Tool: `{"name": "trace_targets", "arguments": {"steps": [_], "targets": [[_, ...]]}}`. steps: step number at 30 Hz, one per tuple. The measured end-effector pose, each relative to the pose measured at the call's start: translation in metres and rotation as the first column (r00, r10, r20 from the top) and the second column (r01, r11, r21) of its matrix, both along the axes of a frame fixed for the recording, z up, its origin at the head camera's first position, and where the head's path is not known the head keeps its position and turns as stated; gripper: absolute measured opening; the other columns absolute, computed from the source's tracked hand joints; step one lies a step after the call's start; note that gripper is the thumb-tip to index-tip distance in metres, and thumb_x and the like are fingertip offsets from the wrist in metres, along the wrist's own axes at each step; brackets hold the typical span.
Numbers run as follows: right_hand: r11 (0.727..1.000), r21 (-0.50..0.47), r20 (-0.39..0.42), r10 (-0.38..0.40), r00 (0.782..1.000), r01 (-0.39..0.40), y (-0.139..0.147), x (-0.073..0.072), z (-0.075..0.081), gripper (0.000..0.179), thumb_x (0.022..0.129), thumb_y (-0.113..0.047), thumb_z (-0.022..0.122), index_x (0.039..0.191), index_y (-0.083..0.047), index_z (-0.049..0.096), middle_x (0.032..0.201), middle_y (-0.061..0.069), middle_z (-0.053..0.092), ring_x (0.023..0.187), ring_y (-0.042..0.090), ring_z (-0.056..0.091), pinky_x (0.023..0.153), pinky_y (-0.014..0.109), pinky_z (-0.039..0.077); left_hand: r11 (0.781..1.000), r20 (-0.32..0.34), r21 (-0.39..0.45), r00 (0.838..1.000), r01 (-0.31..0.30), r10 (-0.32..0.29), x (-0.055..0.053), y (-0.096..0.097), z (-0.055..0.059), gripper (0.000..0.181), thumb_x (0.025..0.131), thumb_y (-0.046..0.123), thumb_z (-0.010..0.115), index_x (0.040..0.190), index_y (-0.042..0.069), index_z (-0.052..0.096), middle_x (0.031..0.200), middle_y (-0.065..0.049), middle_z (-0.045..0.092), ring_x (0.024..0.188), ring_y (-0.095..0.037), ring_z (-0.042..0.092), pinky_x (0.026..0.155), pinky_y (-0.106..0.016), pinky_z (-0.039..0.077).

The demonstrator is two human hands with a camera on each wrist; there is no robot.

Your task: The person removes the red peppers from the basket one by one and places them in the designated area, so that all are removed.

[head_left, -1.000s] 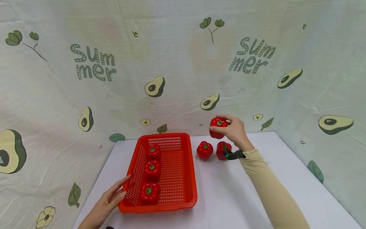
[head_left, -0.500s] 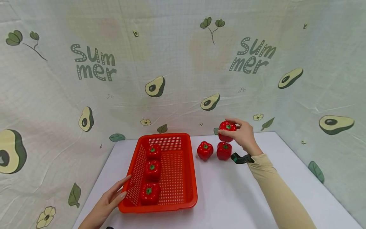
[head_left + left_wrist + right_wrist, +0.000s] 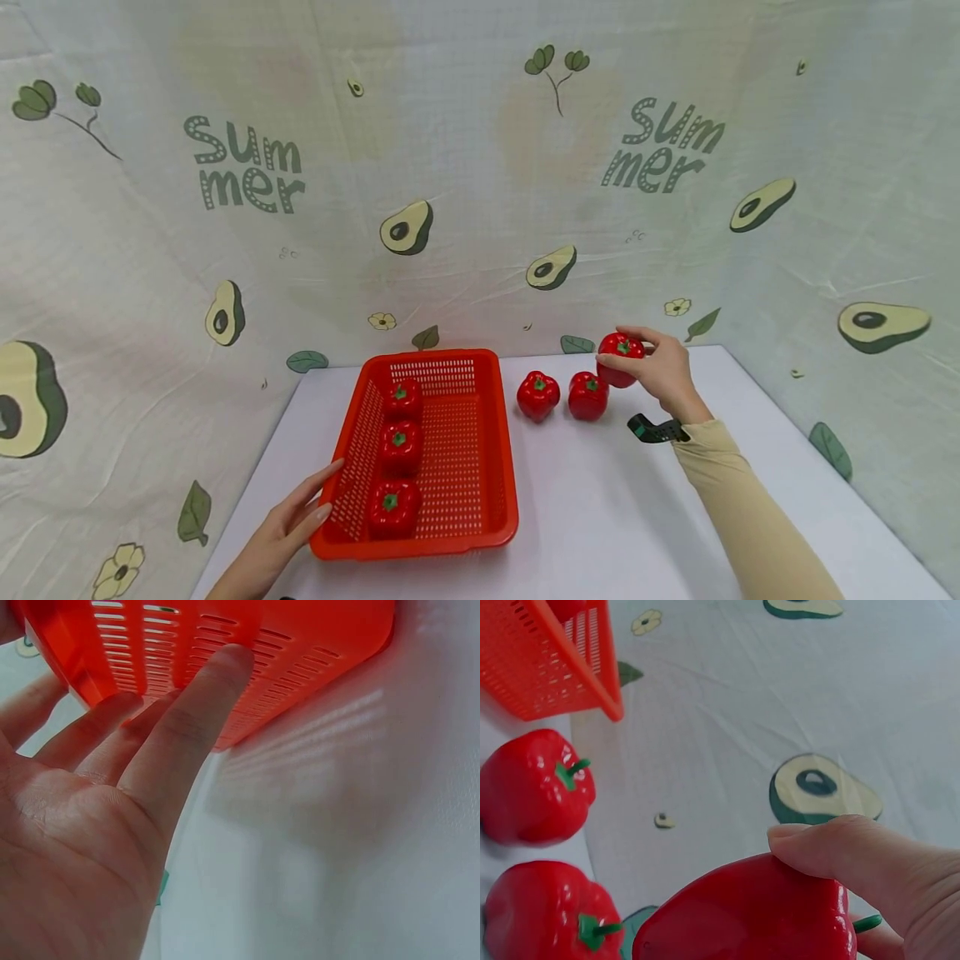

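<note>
Shiny red bell pepper with green stem (image 3: 619, 343) is shifting right and lower, past the middle red pepper (image 3: 588, 397) to just beside it, so it's probably extending that row outside the red perforated plastic basket (image 3: 511, 475). My right fingers (image 3: 637, 332) are pinching it; bench contact, can't tell. My left fingers (image 3: 318, 478), loosely extended, are resting against the basket.

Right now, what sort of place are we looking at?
Probably a staged tabletop booth, not a working kitchen: printed avocado-and-"summer" cloth walls off the back and both sides of a white table, with a red perforated basket and glossy red peppers.
</note>
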State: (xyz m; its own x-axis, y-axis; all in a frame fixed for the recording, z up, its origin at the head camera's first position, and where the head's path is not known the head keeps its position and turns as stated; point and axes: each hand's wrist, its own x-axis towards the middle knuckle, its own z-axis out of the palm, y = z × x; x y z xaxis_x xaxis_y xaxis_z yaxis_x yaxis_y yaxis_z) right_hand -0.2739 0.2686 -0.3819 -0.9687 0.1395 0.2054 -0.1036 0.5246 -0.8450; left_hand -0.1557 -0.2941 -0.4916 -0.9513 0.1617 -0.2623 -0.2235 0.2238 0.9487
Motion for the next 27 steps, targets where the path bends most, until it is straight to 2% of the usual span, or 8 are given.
{"name": "trace_targets", "arguments": {"steps": [6,13,22,27], "targets": [[0.998,0.036,-0.004,-0.048,0.999,0.048,0.015,0.0,-0.016,0.073,0.083,-0.041,0.08,0.144,-0.012,0.052,0.138,0.021,0.048,0.122,0.044,0.045,0.083,0.05,0.056,1.0,0.009,0.013,1.0,0.024,-0.024,0.0,0.001,0.0,0.06,0.101,0.037,0.057,0.155,0.034,0.032,0.163,-0.006,0.021,0.145,-0.039,0.026,0.095,-0.046,0.052],[0.997,0.041,0.014,-0.06,0.998,0.059,0.027,0.0,-0.028,0.074,0.084,-0.042,0.079,0.145,-0.011,0.051,0.137,0.024,0.047,0.12,0.046,0.044,0.08,0.048,0.057,1.0,0.014,-0.01,1.0,0.001,-0.001,0.001,0.0,-0.001,0.061,0.1,0.04,0.059,0.155,0.036,0.032,0.163,-0.004,0.022,0.145,-0.039,0.027,0.094,-0.047,0.052],[0.995,0.046,0.055,-0.086,0.995,0.083,0.035,-0.002,-0.044,0.076,0.084,-0.043,0.079,0.146,-0.011,0.049,0.142,0.026,0.041,0.126,0.049,0.038,0.084,0.054,0.056,1.0,0.03,0.004,1.0,-0.006,0.006,0.001,0.001,-0.002,0.062,0.099,0.04,0.059,0.154,0.037,0.032,0.163,-0.005,0.021,0.144,-0.04,0.027,0.094,-0.047,0.053],[0.994,0.054,0.074,-0.097,0.993,0.093,0.038,-0.003,-0.052,0.077,0.085,-0.041,0.079,0.147,-0.009,0.048,0.143,0.028,0.04,0.127,0.049,0.036,0.086,0.056,0.055,1.0,0.014,0.019,1.0,0.007,-0.007,0.002,0.002,0.001,0.059,0.101,0.038,0.056,0.155,0.034,0.032,0.163,-0.005,0.021,0.145,-0.04,0.027,0.094,-0.045,0.053]]}}
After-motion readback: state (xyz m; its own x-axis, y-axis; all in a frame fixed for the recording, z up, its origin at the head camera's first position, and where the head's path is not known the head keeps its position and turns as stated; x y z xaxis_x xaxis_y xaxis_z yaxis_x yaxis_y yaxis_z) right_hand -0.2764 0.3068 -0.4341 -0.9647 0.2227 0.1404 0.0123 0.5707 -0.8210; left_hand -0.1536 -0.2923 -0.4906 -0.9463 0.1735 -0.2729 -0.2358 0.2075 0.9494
